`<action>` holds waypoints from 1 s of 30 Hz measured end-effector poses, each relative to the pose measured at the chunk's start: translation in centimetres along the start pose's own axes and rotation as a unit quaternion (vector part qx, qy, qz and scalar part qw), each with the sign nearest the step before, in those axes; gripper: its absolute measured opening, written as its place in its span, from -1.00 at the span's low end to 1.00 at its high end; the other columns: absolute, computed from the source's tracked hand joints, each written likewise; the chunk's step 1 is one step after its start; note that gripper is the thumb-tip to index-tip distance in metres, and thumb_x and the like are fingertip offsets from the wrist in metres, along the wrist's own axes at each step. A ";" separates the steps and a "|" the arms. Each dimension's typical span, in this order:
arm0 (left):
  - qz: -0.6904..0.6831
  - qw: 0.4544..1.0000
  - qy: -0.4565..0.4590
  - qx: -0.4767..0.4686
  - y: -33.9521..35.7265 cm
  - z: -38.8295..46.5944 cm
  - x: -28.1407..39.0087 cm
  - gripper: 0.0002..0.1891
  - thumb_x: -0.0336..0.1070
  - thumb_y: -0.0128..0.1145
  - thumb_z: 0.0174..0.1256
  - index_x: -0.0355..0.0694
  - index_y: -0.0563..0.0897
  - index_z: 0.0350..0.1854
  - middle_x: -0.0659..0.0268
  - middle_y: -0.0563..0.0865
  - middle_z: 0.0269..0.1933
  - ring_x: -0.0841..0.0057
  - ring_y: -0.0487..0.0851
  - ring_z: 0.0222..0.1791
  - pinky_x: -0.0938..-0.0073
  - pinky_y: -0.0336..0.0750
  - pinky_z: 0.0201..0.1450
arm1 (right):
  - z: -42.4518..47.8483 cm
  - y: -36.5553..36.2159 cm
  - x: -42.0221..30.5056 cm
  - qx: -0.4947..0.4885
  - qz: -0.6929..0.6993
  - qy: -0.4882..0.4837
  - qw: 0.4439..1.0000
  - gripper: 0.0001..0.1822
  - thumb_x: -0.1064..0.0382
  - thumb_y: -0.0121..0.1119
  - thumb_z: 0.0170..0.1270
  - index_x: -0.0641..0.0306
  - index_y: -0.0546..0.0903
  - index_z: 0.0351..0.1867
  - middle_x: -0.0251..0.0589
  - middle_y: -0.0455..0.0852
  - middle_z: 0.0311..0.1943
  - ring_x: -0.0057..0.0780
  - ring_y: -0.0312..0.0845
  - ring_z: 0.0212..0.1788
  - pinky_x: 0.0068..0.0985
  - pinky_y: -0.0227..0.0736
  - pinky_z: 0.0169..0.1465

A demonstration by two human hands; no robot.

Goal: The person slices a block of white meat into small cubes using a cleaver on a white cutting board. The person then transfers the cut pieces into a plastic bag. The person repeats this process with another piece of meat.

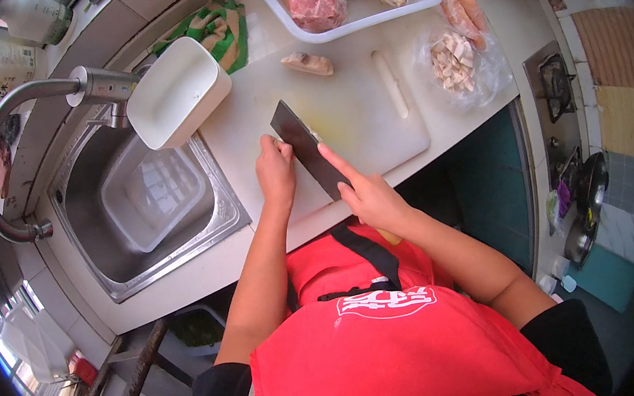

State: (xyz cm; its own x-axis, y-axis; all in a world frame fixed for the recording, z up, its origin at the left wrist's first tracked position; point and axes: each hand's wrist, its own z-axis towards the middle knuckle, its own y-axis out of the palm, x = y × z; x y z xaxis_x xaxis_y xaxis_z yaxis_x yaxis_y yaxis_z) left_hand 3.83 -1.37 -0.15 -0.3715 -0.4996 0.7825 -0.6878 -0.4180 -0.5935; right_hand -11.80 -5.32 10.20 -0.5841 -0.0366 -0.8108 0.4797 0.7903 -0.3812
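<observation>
My right hand [366, 192] grips a cleaver [307, 151], its forefinger laid along the blade, over a white plastic cutting board [360, 117]. Close to the left of the blade is my left hand [276, 167], its fingers curled; whether something small is pinched in them cannot be told. Small pale bits lie along the blade's right side. Farther back on the board rests a pale piece of meat [307, 64]. On the right, a clear plastic bag [453, 65] holds chopped pale pieces.
A white tub [322, 36] with raw meat stands behind the board. An empty white container [178, 90] sits by the tap [26, 93], between board and sink [128, 287]. A clear plastic tub [153, 199] lies in the sink. Behind are a striped cloth [231, 34] and bagged meat [462, 5].
</observation>
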 end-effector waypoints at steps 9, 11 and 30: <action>-0.023 1.000 0.002 -0.016 -0.3 0.5 -0.3 -0.85 -0.32 -0.05 0.24 -0.32 0.35 -0.33 0.09 0.60 -0.52 0.25 0.59 -0.56 0.29 0.45 -0.45 | 3.7 3.0 2.1 0.059 -0.034 0.000 0.998 -0.29 0.36 -0.07 0.22 -0.30 0.02 0.37 0.11 0.49 -0.67 0.11 0.42 -0.60 -0.12 0.29 -0.43; -0.106 0.990 -0.077 -0.048 -1.3 0.1 0.5 -0.83 -0.29 -0.04 0.28 -0.31 0.37 -0.30 0.16 0.59 -0.54 0.39 0.55 -0.62 0.36 0.44 -0.49 | 3.1 2.1 2.6 0.082 -0.022 -0.010 0.996 -0.28 0.34 -0.06 0.21 -0.32 0.01 0.36 0.12 0.51 -0.64 0.13 0.44 -0.56 -0.09 0.29 -0.41; -0.006 0.999 0.035 -0.029 -0.5 -0.3 0.4 -0.71 -0.31 0.11 0.19 -0.33 0.34 -0.17 0.10 0.56 -0.56 0.20 0.57 -0.50 0.28 0.42 -0.40 | -0.1 0.5 1.7 0.063 -0.215 -0.008 0.974 -0.32 0.33 -0.05 0.19 -0.35 0.10 0.33 0.08 0.54 -0.63 0.08 0.49 -0.55 -0.08 0.36 -0.41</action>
State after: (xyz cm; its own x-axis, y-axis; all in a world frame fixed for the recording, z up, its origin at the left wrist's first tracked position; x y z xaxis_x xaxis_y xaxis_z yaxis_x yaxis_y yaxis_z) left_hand 3.87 -1.10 0.53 -0.4046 -0.4389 0.8023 -0.7271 -0.3776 -0.5733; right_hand -12.68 -4.94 8.69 -0.7387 -0.3592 -0.5703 0.2693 0.6184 -0.7383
